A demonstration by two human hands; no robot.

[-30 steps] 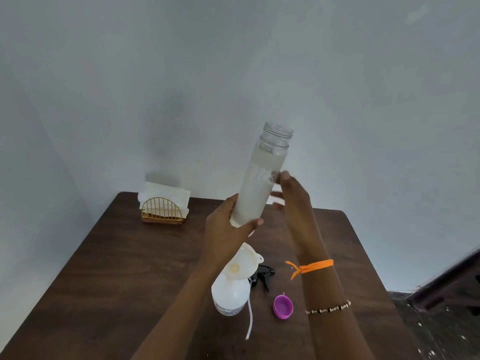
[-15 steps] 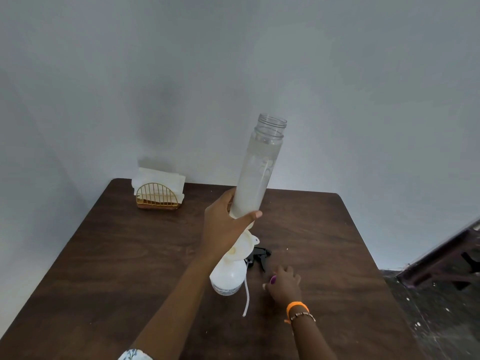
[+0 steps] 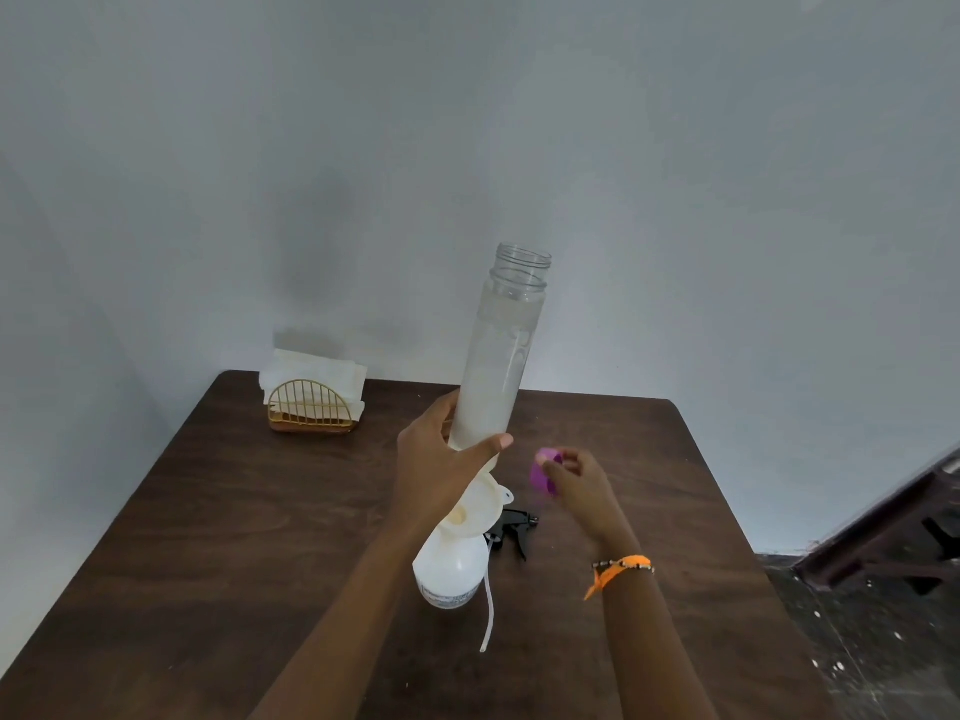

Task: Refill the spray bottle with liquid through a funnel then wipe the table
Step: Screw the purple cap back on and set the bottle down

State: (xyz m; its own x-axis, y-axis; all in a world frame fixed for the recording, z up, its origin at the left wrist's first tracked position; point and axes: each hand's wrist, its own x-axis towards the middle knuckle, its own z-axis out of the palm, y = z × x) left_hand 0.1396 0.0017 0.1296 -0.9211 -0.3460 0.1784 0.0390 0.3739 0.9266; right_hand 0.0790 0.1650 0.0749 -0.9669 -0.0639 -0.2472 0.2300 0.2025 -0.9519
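My left hand grips the base of a tall clear bottle holding cloudy liquid, upright with a slight lean and its mouth uncapped. Just below it the white spray bottle stands on the brown table with a white funnel in its neck. My right hand pinches the purple cap in the air to the right of the funnel. The black spray head with its white dip tube lies on the table beside the spray bottle.
A gold wire holder with white napkins stands at the table's back left corner. A white wall runs behind the table. Dark furniture and speckled floor lie past the table's right edge.
My right hand left the tall bottle, dropped to the table, picked up the purple cap and lifted it. The left hand kept the bottle raised.
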